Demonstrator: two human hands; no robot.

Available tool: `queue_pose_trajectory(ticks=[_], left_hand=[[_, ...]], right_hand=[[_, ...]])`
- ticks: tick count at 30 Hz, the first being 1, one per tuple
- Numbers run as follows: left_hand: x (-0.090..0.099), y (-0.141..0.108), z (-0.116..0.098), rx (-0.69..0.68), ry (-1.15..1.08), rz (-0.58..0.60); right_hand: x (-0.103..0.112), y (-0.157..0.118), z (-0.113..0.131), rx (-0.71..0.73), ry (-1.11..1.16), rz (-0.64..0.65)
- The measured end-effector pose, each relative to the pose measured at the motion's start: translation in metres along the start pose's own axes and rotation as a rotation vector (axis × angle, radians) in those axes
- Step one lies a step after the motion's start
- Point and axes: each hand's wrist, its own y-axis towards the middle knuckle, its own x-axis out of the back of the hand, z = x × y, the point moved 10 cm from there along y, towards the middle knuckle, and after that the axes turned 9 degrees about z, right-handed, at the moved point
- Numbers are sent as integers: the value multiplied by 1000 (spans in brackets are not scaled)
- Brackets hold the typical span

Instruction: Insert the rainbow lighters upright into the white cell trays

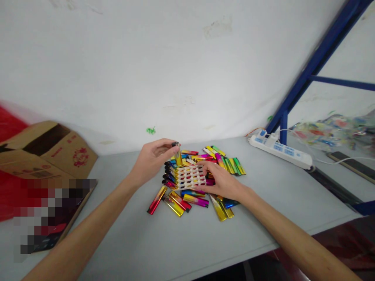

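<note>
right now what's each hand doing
Left hand: closed on a yellow lighter.
Right hand: closed on the white perforated tray.

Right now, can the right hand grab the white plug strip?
Probably not yet: the right hand is busy holding the white holed tray. Otherwise, the way to the plug strip looks free, with only some flat-lying green-and-gold lighters in between.

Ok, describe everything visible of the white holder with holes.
The white holder is a rectangular grid, apparently plastic, with rows of rounded openings facing the camera. Colour shows through them. The right hand grips its right end; black-topped lighters line its left edge. It is above the scattered lighters; whether it touches them is unclear.
</note>
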Motion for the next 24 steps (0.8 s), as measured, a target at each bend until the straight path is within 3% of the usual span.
queue_pose_trajectory(ticks=[5,9,16,24], left_hand=[[-12,2,24,44,231,160],[-11,1,36,105,208,221],[-15,-1,37,151,207,334],[-18,-6,26,108,312,343]], right_hand=[[1,0,2,34,-16,-10],[1,1,2,36,-14,-15],[1,1,1,20,-11,-7],[0,2,3,26,-38,4]])
